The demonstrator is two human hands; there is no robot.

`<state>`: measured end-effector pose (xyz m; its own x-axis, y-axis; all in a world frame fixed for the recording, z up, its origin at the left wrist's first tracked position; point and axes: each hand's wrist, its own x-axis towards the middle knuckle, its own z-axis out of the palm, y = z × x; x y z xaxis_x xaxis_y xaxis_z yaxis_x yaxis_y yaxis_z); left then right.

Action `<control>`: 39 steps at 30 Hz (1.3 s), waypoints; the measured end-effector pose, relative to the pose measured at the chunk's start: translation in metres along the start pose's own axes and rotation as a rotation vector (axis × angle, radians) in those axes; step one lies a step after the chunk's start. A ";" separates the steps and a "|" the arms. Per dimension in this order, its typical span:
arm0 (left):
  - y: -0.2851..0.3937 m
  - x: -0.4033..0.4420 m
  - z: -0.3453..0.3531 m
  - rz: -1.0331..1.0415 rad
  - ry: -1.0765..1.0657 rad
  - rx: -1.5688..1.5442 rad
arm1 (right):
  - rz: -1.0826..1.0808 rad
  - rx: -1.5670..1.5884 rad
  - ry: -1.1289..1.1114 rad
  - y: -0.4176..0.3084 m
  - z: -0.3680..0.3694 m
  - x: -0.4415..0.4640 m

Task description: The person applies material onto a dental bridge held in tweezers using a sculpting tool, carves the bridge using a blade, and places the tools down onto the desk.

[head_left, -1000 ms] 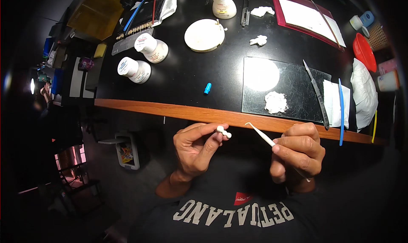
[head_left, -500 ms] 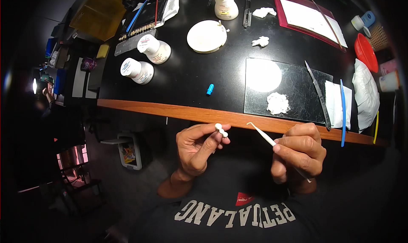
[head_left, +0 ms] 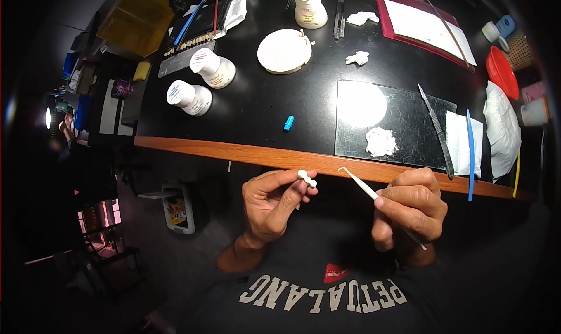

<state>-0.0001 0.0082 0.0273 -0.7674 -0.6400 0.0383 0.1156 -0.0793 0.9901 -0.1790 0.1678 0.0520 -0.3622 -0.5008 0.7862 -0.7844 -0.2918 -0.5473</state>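
Observation:
My left hand pinches a small white dental bridge of rounded, joined units between thumb and forefinger. Part of the bridge is hidden by the fingertips. In my right hand is a slim white dental carver, held like a pen, its hooked tip pointing left toward the bridge without touching it. Both hands are just in front of the table edge. Beyond them on the table, a mound of white paste lies on a dark glass slab. A small blue cap lies further left.
White bottles and a round white dish stand on the black table. To the right are a scalpel, a blue stick and folded tissue. A wooden edge borders the table; a bin stands below left.
The bridge has turned slightly in my left fingers and now lies a little flatter. The carver and my right hand have hardly moved.

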 end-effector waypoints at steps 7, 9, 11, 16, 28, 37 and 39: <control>0.014 0.001 0.003 -0.025 0.001 0.133 | -0.001 0.003 0.008 0.000 0.000 -0.001; 0.018 0.001 0.008 -0.024 0.034 0.150 | 0.002 0.001 0.006 0.000 0.000 -0.001; 0.021 0.002 0.010 -0.034 0.049 0.165 | 0.001 -0.001 0.007 0.000 0.000 -0.001; 0.025 0.004 0.010 -0.076 0.053 0.188 | -0.003 -0.004 0.012 0.000 0.000 -0.001; 0.035 0.007 0.007 -0.222 0.038 0.140 | -0.016 -0.024 0.007 0.001 0.000 -0.001; 0.032 0.006 0.007 -0.202 0.040 0.138 | -0.052 -0.063 -0.026 0.002 0.004 0.001; 0.031 0.006 0.006 -0.194 0.041 0.136 | -0.056 -0.067 -0.024 0.003 0.004 0.000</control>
<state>-0.0051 0.0067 0.0592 -0.7402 -0.6537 -0.1576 -0.1197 -0.1026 0.9875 -0.1791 0.1633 0.0496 -0.3052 -0.5044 0.8077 -0.8353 -0.2656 -0.4815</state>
